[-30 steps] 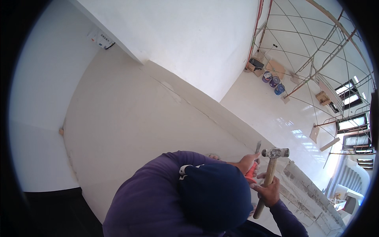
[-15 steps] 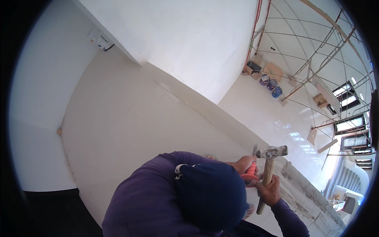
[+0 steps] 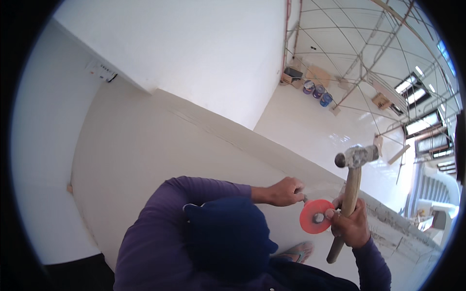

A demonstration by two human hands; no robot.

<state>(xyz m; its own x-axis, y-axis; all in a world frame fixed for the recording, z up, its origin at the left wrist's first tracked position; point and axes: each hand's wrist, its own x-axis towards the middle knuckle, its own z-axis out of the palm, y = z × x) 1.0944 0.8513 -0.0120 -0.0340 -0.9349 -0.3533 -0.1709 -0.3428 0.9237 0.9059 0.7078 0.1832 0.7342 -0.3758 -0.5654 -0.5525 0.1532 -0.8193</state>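
My right hand [image 3: 352,224] is closed round the wooden handle of a hammer [image 3: 353,186], its worn, whitish metal head upward. The thumb and fingers of the same hand also pinch the edge of a chisel's round red hand guard [image 3: 310,224], whose grey struck end shows in the disc's middle. To its left my left hand [image 3: 285,191] is closed, fingers curled in, beside the chisel's metal shaft [image 3: 305,198] that shows past the guard. Whether it grips the shaft or holds something else is hidden. Both arms wear purple sleeves.
A dark blue cap [image 3: 228,237] covers the lower middle. My sandalled foot [image 3: 300,252] stands on the pale floor. Beyond the ledge edge [image 3: 272,140] lies a lower floor with scaffolding [image 3: 369,63], paint buckets [image 3: 318,91] and a cardboard box [image 3: 381,100]. White walls stand left and ahead.
My left hand has come off the chisel's red grip and moved left. The chisel has turned so its red guard faces up, now held by my right hand along with the hammer.
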